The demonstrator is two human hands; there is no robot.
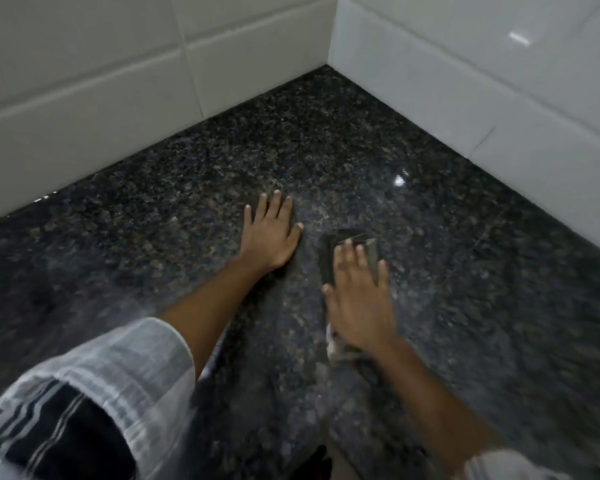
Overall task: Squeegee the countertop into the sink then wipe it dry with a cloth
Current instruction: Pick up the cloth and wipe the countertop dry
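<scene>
**A:** What is the biggest thing you see from the head camera?

**B:** I see a dark speckled granite countertop (378,140). It fills most of the view and runs back into a corner. White wall tiles (84,64) stand along its back edge and along its right edge. The stone is shiny, with a bright spot of light on it near the right wall.

**A:** Where are the hands?

**B:** Both are on the countertop, close to the middle. The left hand (269,233) lies flat on the bare stone with its fingers straight and a little spread. It holds nothing. A white sleeve with dark stripes (94,386) covers that arm up to the elbow.

**A:** And the other one?

**B:** The right hand (359,299) lies flat too, fingers straight and spread, pressing down on the cloth (328,258). It looks a bit blurry.

**A:** Tell me about the cloth.

**B:** It is dark and thin, flat on the stone under the right hand. It sticks out past the fingertips and beside the thumb. A paler bit shows by the wrist. It lies just beside the left hand, not touching it.
</scene>
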